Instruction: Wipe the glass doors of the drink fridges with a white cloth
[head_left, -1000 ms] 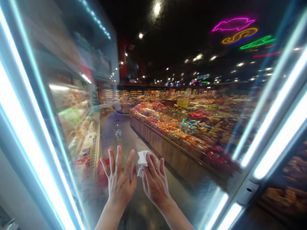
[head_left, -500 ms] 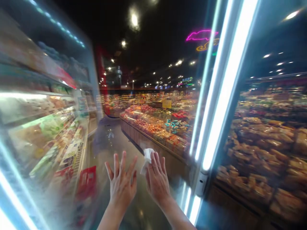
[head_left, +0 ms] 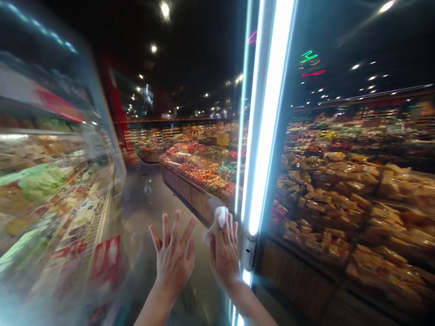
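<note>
My left hand (head_left: pixel 174 256) is raised in the lower middle of the view. Its fingers are spread apart and nothing is in them. To its right, my right hand (head_left: pixel 224 260) has a crumpled white tissue (head_left: pixel 220 218) at its fingers, partly covering the fingertips. Part of the tissue hangs along the thumb side. The hands are apart from each other. Just right of the right hand runs an upright frame with bright white light strips (head_left: pixel 268 131). A clear pane seems to stand before the hands; whether they touch it I cannot tell.
Lit shelves of packaged food (head_left: pixel 68 208), blurred, line the left side, with a red sign (head_left: pixel 107 256) near their lower edge. A wood-sided display (head_left: pixel 183 188) heaped with goods stands ahead. More bagged goods (head_left: pixel 336 203) fill the right. Grey floor (head_left: pixel 141 217) runs between.
My view has turned right, so shelves, displays and light strips sit further left. My right hand has shifted slightly right with the tissue. The left hand stays spread in nearly the same place.
</note>
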Demonstrator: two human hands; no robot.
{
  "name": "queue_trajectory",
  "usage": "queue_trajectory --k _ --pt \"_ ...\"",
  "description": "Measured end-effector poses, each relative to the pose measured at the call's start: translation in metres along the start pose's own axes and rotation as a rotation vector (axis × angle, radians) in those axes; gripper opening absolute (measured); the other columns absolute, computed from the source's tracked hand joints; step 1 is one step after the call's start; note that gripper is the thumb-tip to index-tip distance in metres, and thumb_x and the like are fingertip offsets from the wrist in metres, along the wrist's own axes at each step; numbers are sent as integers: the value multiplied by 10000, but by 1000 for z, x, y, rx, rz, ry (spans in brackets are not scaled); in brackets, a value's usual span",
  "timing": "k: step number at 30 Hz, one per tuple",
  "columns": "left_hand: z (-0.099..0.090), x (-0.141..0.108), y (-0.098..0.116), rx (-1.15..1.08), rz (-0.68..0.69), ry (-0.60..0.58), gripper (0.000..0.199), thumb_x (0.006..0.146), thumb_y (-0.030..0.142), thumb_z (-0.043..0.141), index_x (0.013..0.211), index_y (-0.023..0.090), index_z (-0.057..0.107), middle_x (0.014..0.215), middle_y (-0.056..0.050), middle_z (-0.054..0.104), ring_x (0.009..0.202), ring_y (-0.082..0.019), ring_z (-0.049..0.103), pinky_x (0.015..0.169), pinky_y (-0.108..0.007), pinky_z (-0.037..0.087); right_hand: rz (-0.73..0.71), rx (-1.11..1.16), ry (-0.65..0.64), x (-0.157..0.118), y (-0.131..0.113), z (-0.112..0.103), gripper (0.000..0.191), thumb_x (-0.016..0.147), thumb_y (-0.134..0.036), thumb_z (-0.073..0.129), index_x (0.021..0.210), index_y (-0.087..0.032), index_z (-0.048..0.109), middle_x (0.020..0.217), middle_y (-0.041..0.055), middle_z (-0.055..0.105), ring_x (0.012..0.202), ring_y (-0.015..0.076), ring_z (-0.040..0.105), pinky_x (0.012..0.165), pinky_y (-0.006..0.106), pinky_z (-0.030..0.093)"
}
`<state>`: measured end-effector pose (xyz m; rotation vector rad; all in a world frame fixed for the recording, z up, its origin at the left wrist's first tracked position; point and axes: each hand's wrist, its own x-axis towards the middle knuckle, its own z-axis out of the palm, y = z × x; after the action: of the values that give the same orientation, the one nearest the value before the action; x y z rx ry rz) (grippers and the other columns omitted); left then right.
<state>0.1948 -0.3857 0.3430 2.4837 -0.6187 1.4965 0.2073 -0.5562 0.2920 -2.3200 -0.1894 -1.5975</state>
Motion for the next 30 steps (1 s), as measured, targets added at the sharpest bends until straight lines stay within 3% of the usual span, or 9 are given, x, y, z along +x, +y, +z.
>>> queue_trajectory --k 2,6,11,15,20,24,25,28,30 --pt "0 0 1 10 7 7 761 926 279 664 1593 405 319 1731 -36 220 1629 -314 49 1309 -649 19 -71 6 -16 -2 2 0 710 1041 -134 409 1675 -207 98 1706 156 282 1606 314 202 1236 661 334" --pt "-2 0 1 24 24 15 737 930 261 660 1588 376 347 1724 -33 245 1631 -295 44 1319 -614 2 207 3 109 -3 2 1 691 1063 -196 390 1676 -169 72 1717 195 217 1609 368 157 1208 725 317" --pt "-3 3 -4 -6 31 36 715 928 303 677 1571 392 377 1717 -12 261 1630 -272 64 1325 -578 -17 -136 44 -14 -5 -4 6 715 1041 -141 415 1677 -228 100 1727 128 231 1616 311 160 1256 657 299" --pt "-8 5 -18 2 20 70 716 932 285 672 1574 383 369 1733 6 193 1632 -269 56 1327 -564 -32 80 16 77 -1 -15 10 704 1055 -172 381 1675 -172 47 1735 163 155 1623 343 63 1239 727 254" --pt "-21 1 -40 4 0 94 728 931 290 677 1577 396 357 1735 10 200 1633 -267 46 1329 -565 -24 -187 40 -8 3 -42 13 746 1030 -114 424 1677 -223 68 1743 115 149 1622 297 126 1271 649 271" --pt "-32 -4 -60 23 -34 100 734 931 290 675 1579 403 349 1741 20 178 1634 -269 39 1329 -567 -24 80 31 98 10 -63 18 729 1041 -140 402 1673 -149 38 1734 170 138 1624 329 43 1253 704 242" --pt "-34 -6 -66 27 -41 105 738 930 293 677 1580 406 346 1746 23 149 1634 -272 40 1329 -569 -23 75 34 97 12 -69 20 731 1039 -137 403 1673 -146 39 1733 173 137 1623 331 46 1254 702 242" --pt "-41 -11 -85 27 -69 116 753 921 312 689 1579 419 339 1751 30 106 1633 -283 48 1328 -582 -8 -206 53 19 14 -87 27 763 1018 -102 433 1678 -213 65 1740 124 142 1620 301 120 1278 644 252" --pt "-47 -14 -99 31 -91 119 769 914 316 696 1582 426 330 1750 24 122 1632 -293 55 1325 -602 15 -245 52 30 16 -99 32 762 1014 -97 435 1677 -217 79 1743 115 128 1620 295 123 1280 643 245"
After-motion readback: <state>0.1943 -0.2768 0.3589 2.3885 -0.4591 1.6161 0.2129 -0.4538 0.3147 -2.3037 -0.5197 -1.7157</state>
